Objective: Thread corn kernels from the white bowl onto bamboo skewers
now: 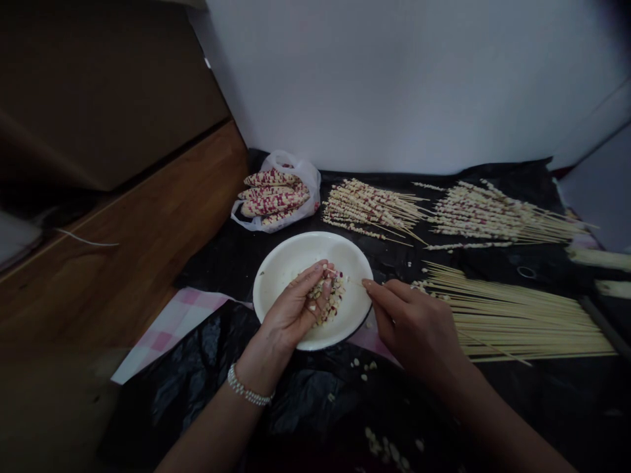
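Over a white bowl (270, 263), my left hand (298, 305) is cupped with its fingers curled around corn kernels; a beaded bracelet circles that wrist. Loose cream and dark red corn kernels (326, 314) lie in the bowl below and beside the fingers. My right hand (414, 322) pinches a thin bamboo skewer (355, 283) at the bowl's right rim. The skewer points left, and its far end carries a few kernels close to my left fingertips. Just how many kernels sit in my left palm is hidden.
A plastic bag (308, 174) of speckled corn cobs (276, 197) stands behind the bowl. Two piles of kernel-threaded skewers (369, 207) lie at the back. Bare bamboo skewers (522, 322) are spread at right. Scattered kernels dot the black plastic sheet (211, 368); a white wall (394, 85) rises behind.
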